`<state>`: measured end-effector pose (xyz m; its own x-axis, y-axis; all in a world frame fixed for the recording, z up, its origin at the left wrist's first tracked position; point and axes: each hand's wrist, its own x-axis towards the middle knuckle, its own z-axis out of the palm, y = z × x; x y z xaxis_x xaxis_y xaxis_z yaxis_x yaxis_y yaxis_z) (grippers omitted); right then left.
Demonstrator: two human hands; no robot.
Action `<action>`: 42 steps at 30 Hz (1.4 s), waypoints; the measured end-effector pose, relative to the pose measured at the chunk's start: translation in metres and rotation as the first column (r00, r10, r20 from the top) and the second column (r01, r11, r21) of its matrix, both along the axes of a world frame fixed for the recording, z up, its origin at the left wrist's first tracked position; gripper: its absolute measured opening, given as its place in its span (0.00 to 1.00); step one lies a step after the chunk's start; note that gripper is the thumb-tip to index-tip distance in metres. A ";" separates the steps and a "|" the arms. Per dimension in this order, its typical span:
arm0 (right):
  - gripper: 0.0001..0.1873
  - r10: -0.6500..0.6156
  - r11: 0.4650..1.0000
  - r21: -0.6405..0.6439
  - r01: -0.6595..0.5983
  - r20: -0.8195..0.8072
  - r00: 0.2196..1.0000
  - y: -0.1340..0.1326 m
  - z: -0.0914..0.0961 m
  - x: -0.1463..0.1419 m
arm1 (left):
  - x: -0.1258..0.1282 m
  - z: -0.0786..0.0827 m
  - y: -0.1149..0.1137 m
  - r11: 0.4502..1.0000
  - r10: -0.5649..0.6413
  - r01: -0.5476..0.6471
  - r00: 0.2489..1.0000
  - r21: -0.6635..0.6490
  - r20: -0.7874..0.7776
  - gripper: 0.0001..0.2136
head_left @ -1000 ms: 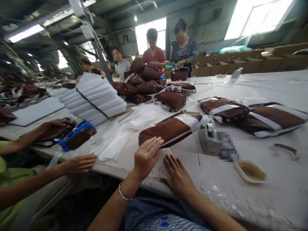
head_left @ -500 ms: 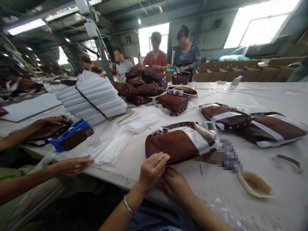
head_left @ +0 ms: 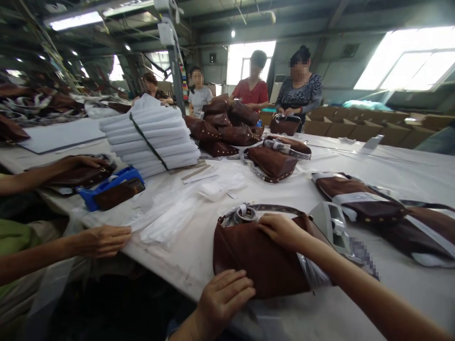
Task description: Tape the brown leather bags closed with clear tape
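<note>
A brown leather handbag (head_left: 259, 255) stands at the table edge in front of me, its strap arching over the top and a band of clear plastic wrap on its right part. At its lower front edge, my left hand (head_left: 227, 296) grips with the fingers together and the thumb hidden. My right hand (head_left: 280, 229) reaches across the bag and is closed on its top edge, near the wrapped strap fitting; the fingertips are partly hidden. Just behind the bag's right end is a light grey tape dispenser (head_left: 329, 222).
Wrapped brown bags (head_left: 359, 196) lie to the right. A bound stack of white foam sheets (head_left: 152, 137) and a pile of brown bags (head_left: 227, 128) stand further back. At left, a neighbour's hand (head_left: 103, 241) is near a blue tape dispenser (head_left: 110, 189). Other people stand across the table.
The handbag has been tipped up, showing more of its front. My right hand has moved from below it to its top edge. The left hand stays at the lower edge; the view has shifted.
</note>
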<state>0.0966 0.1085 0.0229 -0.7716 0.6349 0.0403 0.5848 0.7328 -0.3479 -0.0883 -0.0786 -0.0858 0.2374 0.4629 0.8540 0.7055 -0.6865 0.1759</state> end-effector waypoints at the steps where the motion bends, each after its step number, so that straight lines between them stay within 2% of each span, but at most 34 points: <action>1: 0.12 0.027 1.000 -0.016 -0.026 0.041 0.999 0.011 -0.002 -0.008 | -0.003 0.000 0.001 1.000 -0.006 0.006 1.000 -0.001 -0.007 0.09; 4: 0.11 0.074 0.997 -0.038 -0.070 0.118 0.990 0.032 -0.007 -0.030 | -0.015 0.005 0.006 0.999 -0.043 0.042 0.997 -0.023 -0.056 0.09; 6: 0.12 0.086 0.996 -0.040 -0.081 0.147 0.985 0.034 -0.009 -0.043 | -0.024 0.009 0.009 0.997 -0.070 0.066 0.994 -0.051 -0.084 0.09; 9: 0.15 0.040 0.999 0.023 -0.047 0.229 0.973 0.025 -0.012 -0.057 | -0.031 0.011 0.011 0.993 -0.096 0.090 0.993 -0.076 -0.074 0.09; 13: 0.17 -0.064 0.989 0.144 0.014 0.343 0.937 0.009 -0.011 -0.060 | -0.032 0.008 0.012 0.994 -0.094 0.089 0.992 -0.069 -0.082 0.07; 15: 0.16 -0.011 0.984 0.168 -0.058 0.383 0.924 0.008 -0.008 -0.060 | -0.032 0.008 0.012 0.994 -0.091 0.085 0.992 -0.073 -0.085 0.06; 17: 0.15 0.112 0.963 0.183 -0.198 0.396 0.911 0.012 -0.004 -0.063 | -0.032 0.008 0.012 0.993 -0.091 0.084 0.993 -0.082 -0.080 0.06; 19: 0.15 0.280 0.896 0.227 -0.381 0.376 0.883 0.020 -0.001 -0.071 | -0.033 0.009 0.011 0.992 -0.092 0.084 0.993 -0.098 -0.079 0.07; 21: 0.12 0.428 0.804 0.268 -0.531 0.361 0.829 0.032 -0.001 -0.082 | -0.034 0.009 0.011 0.991 -0.097 0.088 0.992 -0.105 -0.082 0.07; 23: 0.10 0.503 0.743 0.261 -0.616 0.389 0.772 0.043 -0.004 -0.093 | -0.034 0.008 0.011 0.991 -0.099 0.091 0.992 -0.101 -0.079 0.08; 26: 0.09 0.498 0.747 0.217 -0.629 0.445 0.744 0.054 -0.013 -0.101 | -0.033 0.003 0.012 0.993 -0.090 0.085 0.994 -0.082 -0.066 0.07; 30: 0.07 0.409 0.778 0.272 -0.566 0.465 0.785 0.054 -0.018 -0.099 | -0.032 -0.002 0.013 0.995 -0.074 0.070 0.996 -0.072 -0.054 0.07; 33: 0.06 0.422 0.766 0.266 -0.585 0.478 0.770 0.054 -0.017 -0.099 | -0.032 -0.004 0.013 0.994 -0.077 0.073 0.996 -0.085 -0.039 0.07; 36: 0.09 0.445 0.753 0.266 -0.602 0.469 0.763 0.056 -0.018 -0.102 | -0.033 -0.005 0.014 0.994 -0.074 0.072 0.997 -0.078 -0.024 0.07; 42: 0.11 0.443 0.742 0.238 -0.627 0.528 0.725 0.062 -0.034 -0.112 | -0.033 -0.003 0.014 0.994 -0.076 0.073 0.997 -0.083 -0.031 0.07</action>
<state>-0.0157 0.1708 -0.0111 -0.9687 0.1094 -0.2230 0.0644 0.9777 0.1998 -0.1216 -0.0650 -0.0885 0.3020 0.5107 0.8050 0.6593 -0.7218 0.2106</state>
